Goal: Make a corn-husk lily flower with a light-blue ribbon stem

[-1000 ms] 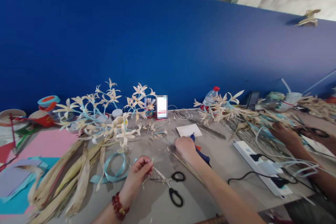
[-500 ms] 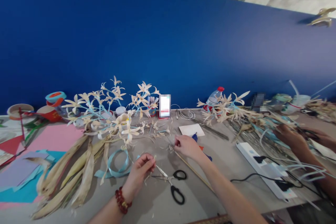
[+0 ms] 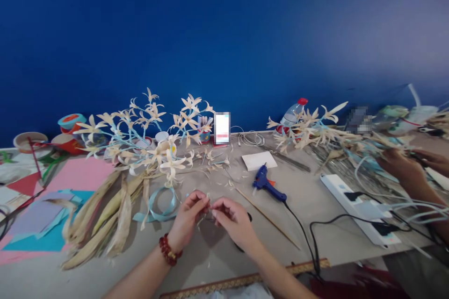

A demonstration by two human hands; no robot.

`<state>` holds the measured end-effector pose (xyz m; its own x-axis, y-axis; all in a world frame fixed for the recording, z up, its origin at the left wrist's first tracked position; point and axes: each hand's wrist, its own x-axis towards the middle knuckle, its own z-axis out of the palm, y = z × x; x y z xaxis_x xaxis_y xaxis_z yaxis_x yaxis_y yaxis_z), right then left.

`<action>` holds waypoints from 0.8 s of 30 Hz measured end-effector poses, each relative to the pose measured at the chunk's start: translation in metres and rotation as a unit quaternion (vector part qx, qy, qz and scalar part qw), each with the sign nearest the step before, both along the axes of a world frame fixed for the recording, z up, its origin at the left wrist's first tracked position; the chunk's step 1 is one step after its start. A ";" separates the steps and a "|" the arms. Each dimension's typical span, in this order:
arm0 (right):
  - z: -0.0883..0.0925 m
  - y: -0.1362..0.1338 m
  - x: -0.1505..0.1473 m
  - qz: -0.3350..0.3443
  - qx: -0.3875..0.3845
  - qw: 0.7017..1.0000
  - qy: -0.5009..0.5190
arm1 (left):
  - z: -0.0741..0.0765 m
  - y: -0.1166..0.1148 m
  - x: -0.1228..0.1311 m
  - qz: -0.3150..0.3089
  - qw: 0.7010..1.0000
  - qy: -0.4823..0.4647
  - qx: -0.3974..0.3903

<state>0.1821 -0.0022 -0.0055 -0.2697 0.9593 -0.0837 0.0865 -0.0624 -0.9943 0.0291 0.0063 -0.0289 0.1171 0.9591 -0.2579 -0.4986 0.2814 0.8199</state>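
While both hands meet low over the grey table [image 3: 210, 261], the left hand [image 3: 189, 217] and right hand [image 3: 233, 222] each pinch 1 small pale husk piece [image 3: 207, 202] between thumb and fingertips; a blue glue gun [image 3: 268, 186] lies near on the right; a light-blue ribbon [image 3: 157, 205] curls just left; another person's hand [image 3: 400, 168] works far right.

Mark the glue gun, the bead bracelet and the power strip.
glue gun [image 3: 264, 183], head view, blue body.
bead bracelet [image 3: 169, 251], head view, red beads at the wrist.
power strip [image 3: 335, 186], head view, bare white top.
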 end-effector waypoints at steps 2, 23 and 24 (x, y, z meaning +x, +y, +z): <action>0.000 0.000 -0.001 -0.013 0.026 0.999 -0.019 | 0.001 0.000 0.000 0.007 1.000 0.008 0.005; 0.003 0.013 -0.004 -0.046 0.183 0.964 -0.185 | 0.006 -0.003 -0.001 0.010 0.974 0.181 0.132; 0.004 0.013 -0.003 -0.049 0.188 0.962 -0.193 | 0.005 -0.003 -0.001 0.009 0.976 0.178 0.129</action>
<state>0.1791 0.0105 -0.0013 -0.1953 0.9604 0.1989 0.4651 0.2692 -0.8433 0.0280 0.0037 -0.0235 0.0465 0.9985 -0.0295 -0.1729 0.0371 0.9842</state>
